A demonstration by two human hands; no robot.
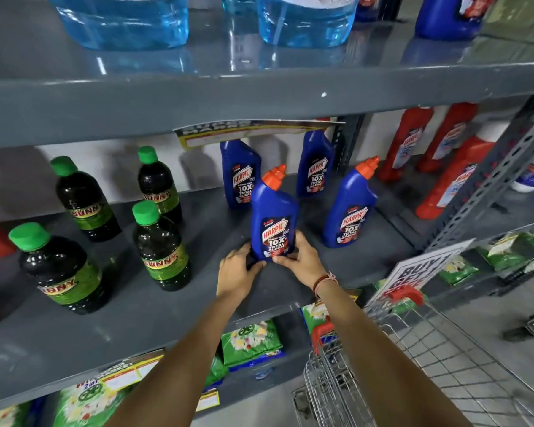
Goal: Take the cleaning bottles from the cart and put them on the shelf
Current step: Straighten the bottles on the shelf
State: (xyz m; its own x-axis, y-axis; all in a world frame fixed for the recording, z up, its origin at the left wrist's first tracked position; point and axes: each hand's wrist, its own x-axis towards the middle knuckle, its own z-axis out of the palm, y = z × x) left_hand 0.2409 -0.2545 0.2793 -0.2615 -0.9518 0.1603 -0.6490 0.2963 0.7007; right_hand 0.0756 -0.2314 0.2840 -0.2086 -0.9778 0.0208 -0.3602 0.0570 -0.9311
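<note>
A blue cleaner bottle (273, 215) with an orange cap stands upright on the grey middle shelf (142, 306). My left hand (236, 272) grips its base from the left and my right hand (299, 257) grips it from the right. Three more blue bottles of the same kind stand behind and beside it: one at the back left (240, 172), one at the back (314, 163), one to the right (350, 206). The wire shopping cart (413, 359) is at the lower right; I see no bottles in its visible part.
Several dark bottles with green caps (159, 246) stand on the shelf's left half. Red bottles (450, 177) fill the right bay behind a slotted metal upright (487, 174). Large blue liquid jugs (127, 20) sit on the shelf above. Green packets (250, 342) lie on the shelf below.
</note>
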